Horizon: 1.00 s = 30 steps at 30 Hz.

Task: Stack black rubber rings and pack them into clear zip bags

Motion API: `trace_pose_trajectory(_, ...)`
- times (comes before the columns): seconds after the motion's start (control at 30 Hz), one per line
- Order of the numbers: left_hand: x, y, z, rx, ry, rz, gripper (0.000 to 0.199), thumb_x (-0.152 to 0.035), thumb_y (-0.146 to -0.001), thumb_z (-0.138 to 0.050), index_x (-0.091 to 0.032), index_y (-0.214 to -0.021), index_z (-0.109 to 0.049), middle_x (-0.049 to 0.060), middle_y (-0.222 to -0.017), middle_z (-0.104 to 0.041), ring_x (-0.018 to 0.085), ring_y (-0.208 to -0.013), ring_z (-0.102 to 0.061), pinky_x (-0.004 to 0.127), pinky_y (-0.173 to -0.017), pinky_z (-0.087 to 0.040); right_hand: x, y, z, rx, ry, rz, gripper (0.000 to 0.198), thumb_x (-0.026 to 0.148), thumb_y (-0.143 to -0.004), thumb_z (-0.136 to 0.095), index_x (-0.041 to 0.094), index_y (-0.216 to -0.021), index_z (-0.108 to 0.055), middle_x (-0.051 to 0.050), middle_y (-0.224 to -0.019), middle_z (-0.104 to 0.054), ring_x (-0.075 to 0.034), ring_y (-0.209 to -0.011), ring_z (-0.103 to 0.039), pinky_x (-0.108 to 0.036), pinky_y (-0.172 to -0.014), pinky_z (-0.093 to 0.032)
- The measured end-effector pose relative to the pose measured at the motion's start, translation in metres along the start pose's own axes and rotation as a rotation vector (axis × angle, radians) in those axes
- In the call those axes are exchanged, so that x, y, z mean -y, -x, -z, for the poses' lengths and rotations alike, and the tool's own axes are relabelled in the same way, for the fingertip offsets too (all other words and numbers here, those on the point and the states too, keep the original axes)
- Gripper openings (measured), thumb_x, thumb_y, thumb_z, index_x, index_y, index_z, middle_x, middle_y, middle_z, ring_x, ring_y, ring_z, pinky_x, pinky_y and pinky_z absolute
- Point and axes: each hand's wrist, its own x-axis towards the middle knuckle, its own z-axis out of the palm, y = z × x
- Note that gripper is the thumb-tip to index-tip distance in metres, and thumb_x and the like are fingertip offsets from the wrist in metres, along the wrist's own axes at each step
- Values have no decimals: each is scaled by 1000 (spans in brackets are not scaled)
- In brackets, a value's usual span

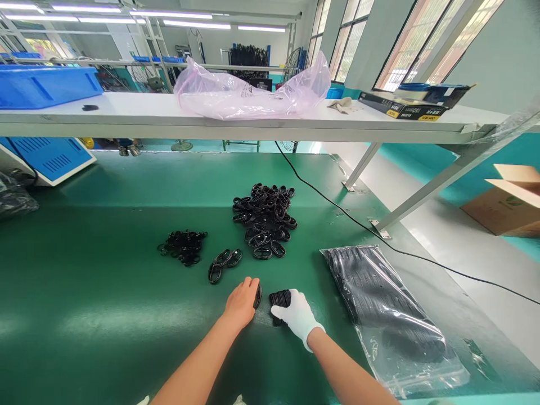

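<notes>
My bare left hand [242, 301] is closed around a black oval ring [257, 296], whose edge shows past the fingertips. To its right, my right hand [298, 315] in a white glove grips a row of thin black pieces [280, 298] packed side by side; part of the row is hidden behind the fingers. A few black oval rings [222, 257] lie just beyond my left hand. Farther back is a large heap of similar oval rings [265, 216]. Left of these sits a flatter pile of small black parts [184, 246], too small to name.
A clear plastic bag [388, 315] full of thin black pieces lies at the right of the green table [105, 292]. A black cable [337, 205] runs across the back right. Overhead, a white shelf [139, 121] holds a blue bin [46, 87] and a pinkish plastic bag [248, 98].
</notes>
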Motion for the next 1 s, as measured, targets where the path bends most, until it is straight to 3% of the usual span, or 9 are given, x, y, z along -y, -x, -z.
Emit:
trace_pose_trajectory(0.13,-1,16,-23,7,352,37,75,-17,-57,-64,-30,-125,-34,2,-119,-48,20,-104,-51,26,-82,-40,-3,0,0,-7,-33,27,48,39,-56,-62,16,-97,-51,-11,-99,-53,-22,-86,-58,-32,-76,-46)
trace_pose_trajectory(0.23,-2,24,-39,-17,471,51,73,-20,-58,-65,-30,-124,-35,3,-115,-50,21,-109,-48,29,-88,-38,-6,-2,-1,-16,-48,42,48,39,-56,-63,16,-96,-51,-11,-98,-53,-22,-87,-58,-31,-77,-46)
trace_pose_trajectory(0.47,1,23,-52,-62,562,0,74,-19,-59,-65,-30,-126,-37,3,-117,-50,21,-112,-45,32,-94,-35,-6,-2,-1,-1,-36,40,48,38,-56,-62,16,-97,-50,-10,-99,-52,-22,-88,-57,-31,-78,-46)
trace_pose_trajectory(0.73,0,22,-61,-98,519,-37,77,-19,-56,-68,-27,-126,-38,2,-128,-46,22,-118,-41,35,-99,-32,1,4,-6,-10,29,6,56,46,-53,-63,18,-99,-49,-10,-103,-50,-23,-90,-57,-33,-77,-45)
trace_pose_trajectory(0.8,3,20,-54,-74,506,-74,75,-25,-58,-69,-27,-126,-38,3,-125,-49,21,-112,-46,33,-94,-36,1,4,-9,-26,47,-9,58,46,-51,-64,18,-99,-48,-11,-103,-49,-24,-90,-57,-33,-76,-45)
trace_pose_trajectory(0.87,13,13,-37,-116,467,-62,59,-34,-67,-62,-27,-122,-43,2,-116,-54,18,-99,-53,29,-84,-42,1,4,-12,-30,56,-15,57,46,-52,-63,18,-99,-47,-10,-102,-49,-25,-90,-57,-34,-75,-45)
trace_pose_trajectory(0.93,30,1,-11,-275,315,59,37,-35,-80,-46,-24,-115,-48,3,-105,-58,16,-88,-55,28,-76,-43,1,3,-13,-18,60,-27,56,47,-53,-62,19,-98,-46,-9,-102,-48,-24,-89,-57,-34,-74,-45)
trace_pose_trajectory(1.0,50,-11,17,-430,27,227,30,-28,-85,-36,-19,-109,-52,6,-98,-60,19,-90,-54,31,-76,-41,1,2,-14,-3,61,-42,54,46,-53,-62,19,-97,-46,-9,-103,-47,-23,-87,-57,-34,-73,-46)
